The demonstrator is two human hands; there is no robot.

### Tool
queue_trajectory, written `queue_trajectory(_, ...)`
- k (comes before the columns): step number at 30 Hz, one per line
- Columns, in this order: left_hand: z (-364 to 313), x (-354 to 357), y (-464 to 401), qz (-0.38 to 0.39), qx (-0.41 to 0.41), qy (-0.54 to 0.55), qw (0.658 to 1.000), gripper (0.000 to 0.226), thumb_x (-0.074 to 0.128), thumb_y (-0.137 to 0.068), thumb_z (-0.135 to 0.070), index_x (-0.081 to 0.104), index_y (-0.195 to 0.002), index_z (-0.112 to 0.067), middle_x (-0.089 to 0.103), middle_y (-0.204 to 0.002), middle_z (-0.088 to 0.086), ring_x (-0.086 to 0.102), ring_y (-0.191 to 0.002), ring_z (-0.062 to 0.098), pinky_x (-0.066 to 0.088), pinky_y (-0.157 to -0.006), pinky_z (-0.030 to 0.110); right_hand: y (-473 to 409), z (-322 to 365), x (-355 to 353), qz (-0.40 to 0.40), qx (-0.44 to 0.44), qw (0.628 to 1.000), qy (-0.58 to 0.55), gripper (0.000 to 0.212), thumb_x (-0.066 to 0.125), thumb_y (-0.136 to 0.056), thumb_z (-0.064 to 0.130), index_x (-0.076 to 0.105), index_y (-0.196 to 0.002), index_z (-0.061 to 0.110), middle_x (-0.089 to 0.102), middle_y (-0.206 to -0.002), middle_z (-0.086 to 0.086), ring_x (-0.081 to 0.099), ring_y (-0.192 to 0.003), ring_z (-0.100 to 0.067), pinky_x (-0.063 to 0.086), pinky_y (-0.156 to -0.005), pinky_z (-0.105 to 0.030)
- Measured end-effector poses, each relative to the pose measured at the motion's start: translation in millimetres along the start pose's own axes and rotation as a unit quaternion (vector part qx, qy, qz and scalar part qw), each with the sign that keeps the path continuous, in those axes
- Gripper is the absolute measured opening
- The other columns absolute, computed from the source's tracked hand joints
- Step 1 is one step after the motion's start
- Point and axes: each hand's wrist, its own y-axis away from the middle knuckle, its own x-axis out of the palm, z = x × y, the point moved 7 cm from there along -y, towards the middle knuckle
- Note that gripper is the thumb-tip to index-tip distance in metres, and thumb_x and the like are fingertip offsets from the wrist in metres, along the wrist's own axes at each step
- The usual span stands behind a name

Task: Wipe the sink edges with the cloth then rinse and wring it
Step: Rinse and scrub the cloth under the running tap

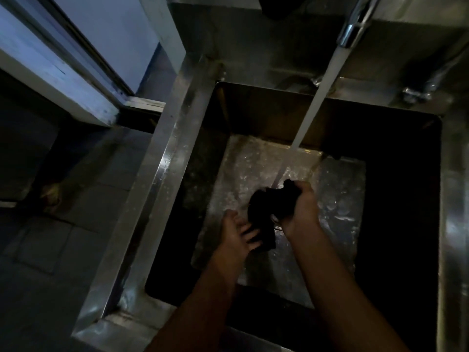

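Note:
A dark cloth (266,212) hangs bunched over the middle of the deep steel sink (162,179). My right hand (300,207) grips its upper end in a fist. My left hand (237,236) is below and to the left, with spread fingers touching the cloth's hanging lower end. Water (316,97) runs in a steady stream from the chrome tap (352,26) and lands on the wet sink floor just behind the cloth.
The sink's wide steel rim runs along the left and the front (121,334); its right edge (454,224) is at the frame's border. A tiled floor (63,224) and a pale door frame (50,80) lie to the left.

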Motion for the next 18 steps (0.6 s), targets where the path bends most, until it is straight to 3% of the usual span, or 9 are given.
queue_trajectory(2, 4.7, 20.3, 9.7, 0.074, -0.073, 0.029, 0.994, 0.071, 0.034, -0.095, -0.065, 0.055, -0.13, -0.007, 0.062, -0.118, 0.022, 0.061, -0.103, 0.039, 0.049, -0.088, 0.052, 7.0, 8.3, 1.8, 0.052, -0.011, 0.997, -0.055, 0.029, 0.046, -0.094, 0.03, 0.06, -0.075, 0.014, 0.066, -0.067, -0.01, 0.068, -0.056, -0.026, 0.056, -0.054, -0.026)
queue_trajectory(5, -17.5, 59.7, 26.1, 0.118, -0.058, 0.038, 0.991, 0.075, 0.034, -0.094, -0.07, 0.056, -0.136, -0.013, 0.066, -0.111, 0.019, 0.061, -0.102, 0.036, 0.05, -0.082, 0.042, 18.2, 11.9, -9.1, 0.043, -0.044, 0.998, -0.018, 0.022, 0.051, -0.093, 0.032, 0.064, -0.092, 0.015, 0.068, -0.083, -0.009, 0.069, -0.077, -0.027, 0.057, -0.067, -0.032)
queue_trajectory(7, -31.7, 78.3, 40.1, 0.113, -0.039, 0.007, 0.993, 0.065, 0.035, -0.097, -0.065, 0.066, -0.11, -0.008, 0.062, -0.098, 0.017, 0.058, -0.092, 0.034, 0.046, -0.074, 0.038, 21.4, 13.9, -21.4, 0.003, -0.053, 0.998, 0.041, 0.023, 0.054, -0.091, 0.03, 0.064, -0.105, 0.014, 0.071, -0.1, -0.01, 0.069, -0.092, -0.032, 0.056, -0.07, -0.036)
queue_trajectory(9, -37.5, 93.8, 40.4, 0.121, -0.032, 0.004, 0.992, 0.062, 0.039, -0.1, -0.056, 0.077, -0.082, -0.01, 0.067, -0.094, 0.02, 0.058, -0.091, 0.033, 0.046, -0.074, 0.036, 15.0, 30.5, -32.1, -0.06, -0.119, 0.982, 0.137, 0.028, 0.055, -0.09, 0.025, 0.061, -0.116, 0.018, 0.07, -0.113, -0.01, 0.067, -0.103, -0.035, 0.055, -0.074, -0.036)
queue_trajectory(11, -32.4, 104.2, 39.2, 0.135, -0.018, -0.013, 0.991, 0.051, 0.05, -0.098, -0.049, 0.078, -0.088, -0.007, 0.073, -0.1, 0.019, 0.062, -0.101, 0.031, 0.05, -0.085, 0.038, 13.5, 56.0, -29.4, -0.127, -0.207, 0.937, 0.25, 0.034, 0.055, -0.094, 0.023, 0.056, -0.127, 0.025, 0.065, -0.118, -0.007, 0.062, -0.108, -0.03, 0.05, -0.083, -0.033)
queue_trajectory(13, -28.2, 104.0, 40.8, 0.157, -0.013, -0.034, 0.987, 0.047, 0.052, -0.097, -0.046, 0.077, -0.085, -0.008, 0.075, -0.085, 0.016, 0.063, -0.102, 0.03, 0.05, -0.08, 0.038, 20.2, 61.4, -4.7, -0.082, -0.235, 0.913, 0.322, 0.018, 0.055, -0.096, 0.031, 0.063, -0.112, 0.031, 0.067, -0.105, 0.001, 0.063, -0.103, -0.024, 0.048, -0.077, -0.029)
queue_trajectory(15, -30.1, 94.6, 43.2, 0.173, -0.003, -0.041, 0.984, 0.048, 0.045, -0.102, -0.044, 0.075, -0.088, -0.01, 0.076, -0.081, 0.011, 0.064, -0.111, 0.026, 0.051, -0.073, 0.031, 32.2, 44.3, 14.7, -0.039, -0.281, 0.857, 0.43, 0.018, 0.055, -0.094, 0.043, 0.067, -0.097, 0.03, 0.063, -0.097, 0.006, 0.062, -0.094, -0.017, 0.05, -0.079, -0.033)
queue_trajectory(18, -39.5, 61.9, 51.1, 0.131, 0.064, -0.071, 0.987, 0.044, 0.033, -0.106, -0.04, 0.057, -0.132, -0.014, 0.058, -0.136, 0.02, 0.057, -0.122, 0.029, 0.052, -0.073, 0.019, 66.8, 8.1, 22.1, -0.089, -0.407, 0.757, 0.503, 0.034, 0.052, -0.085, 0.053, 0.065, -0.096, 0.024, 0.053, -0.101, 0.006, 0.051, -0.093, -0.014, 0.045, -0.078, -0.033)
